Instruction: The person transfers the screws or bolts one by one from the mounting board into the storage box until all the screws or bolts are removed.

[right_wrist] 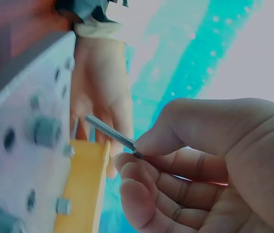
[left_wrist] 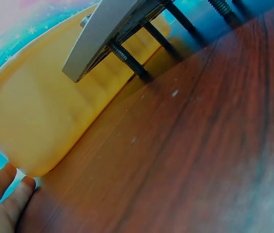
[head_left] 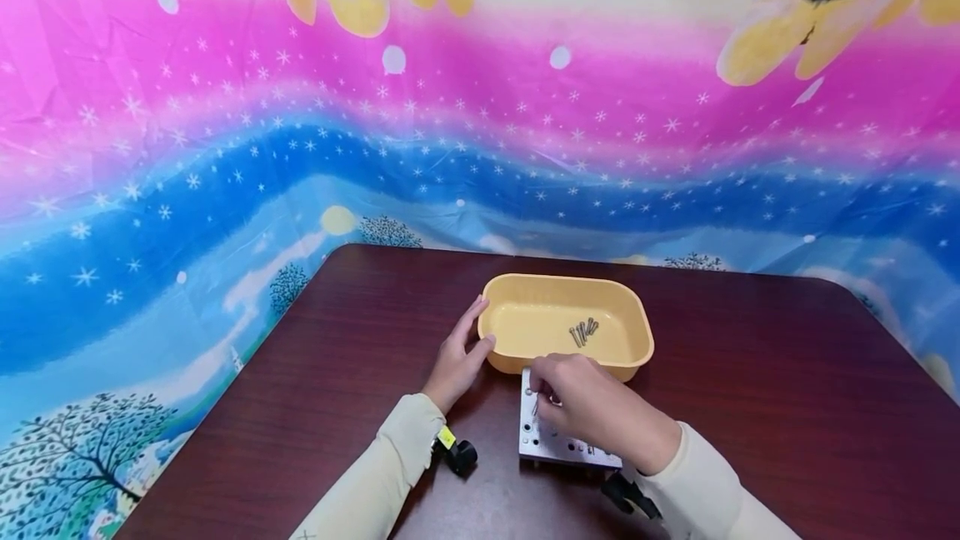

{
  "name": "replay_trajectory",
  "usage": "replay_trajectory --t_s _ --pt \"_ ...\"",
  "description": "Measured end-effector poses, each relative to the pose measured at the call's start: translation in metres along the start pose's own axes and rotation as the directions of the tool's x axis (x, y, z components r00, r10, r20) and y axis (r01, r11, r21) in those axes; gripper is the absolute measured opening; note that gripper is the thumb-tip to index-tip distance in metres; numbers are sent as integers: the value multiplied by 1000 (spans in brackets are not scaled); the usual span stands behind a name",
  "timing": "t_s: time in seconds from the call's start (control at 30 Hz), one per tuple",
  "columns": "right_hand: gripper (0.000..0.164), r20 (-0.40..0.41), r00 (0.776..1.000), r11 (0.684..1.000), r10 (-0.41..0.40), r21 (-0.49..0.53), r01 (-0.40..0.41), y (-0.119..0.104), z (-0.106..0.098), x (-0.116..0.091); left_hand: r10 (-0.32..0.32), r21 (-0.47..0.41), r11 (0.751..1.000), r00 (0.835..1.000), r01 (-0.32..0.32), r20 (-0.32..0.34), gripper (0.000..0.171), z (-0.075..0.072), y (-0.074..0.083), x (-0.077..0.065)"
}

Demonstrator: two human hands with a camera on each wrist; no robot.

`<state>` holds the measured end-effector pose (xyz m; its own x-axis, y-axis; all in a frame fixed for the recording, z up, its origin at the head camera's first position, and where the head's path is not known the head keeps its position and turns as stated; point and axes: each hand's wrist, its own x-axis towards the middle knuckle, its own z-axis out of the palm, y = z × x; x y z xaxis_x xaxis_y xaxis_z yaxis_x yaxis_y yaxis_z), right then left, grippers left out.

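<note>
My right hand (head_left: 592, 398) is over a metal plate (head_left: 528, 432) with rows of holes. Between thumb and fingertips it pinches a threaded bolt (right_wrist: 110, 132), whose shank points at the plate, apart from it. Several bolts sit in the plate; the threaded ends of some, like this bolt shank (left_wrist: 127, 58), stick out below it. A yellow plastic basin (head_left: 641, 332) lies behind the plate, with several loose bolts (head_left: 582, 331) in it. My left hand (head_left: 453, 363) rests against the basin's left end, fingers extended at the side and thumb by the near corner.
Everything stands on a dark red-brown wooden table (head_left: 360, 332). A patterned cloth (head_left: 465, 148) hangs behind and to the left. Black wrist cameras, one at the left cuff (head_left: 459, 455) and one at the right (head_left: 628, 497), hang close to the tabletop.
</note>
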<state>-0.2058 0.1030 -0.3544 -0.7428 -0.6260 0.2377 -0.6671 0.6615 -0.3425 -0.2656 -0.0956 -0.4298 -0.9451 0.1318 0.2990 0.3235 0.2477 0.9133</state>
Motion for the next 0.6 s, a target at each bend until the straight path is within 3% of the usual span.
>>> replay_trajectory --t_s 0.17,0.4,0.6 --pt "12 -68 998 1000 -15 0 15 14 -11 1 3 -6 1000 1000 -3 2 56 0 0 0" --pt "12 -117 991 997 71 -4 -72 37 -25 2 7 -48 999 1000 -6 27 56 -2 -1 1" --pt "16 -130 985 993 113 -6 -115 58 -30 3 12 -34 999 1000 -12 16 56 -2 -1 2"
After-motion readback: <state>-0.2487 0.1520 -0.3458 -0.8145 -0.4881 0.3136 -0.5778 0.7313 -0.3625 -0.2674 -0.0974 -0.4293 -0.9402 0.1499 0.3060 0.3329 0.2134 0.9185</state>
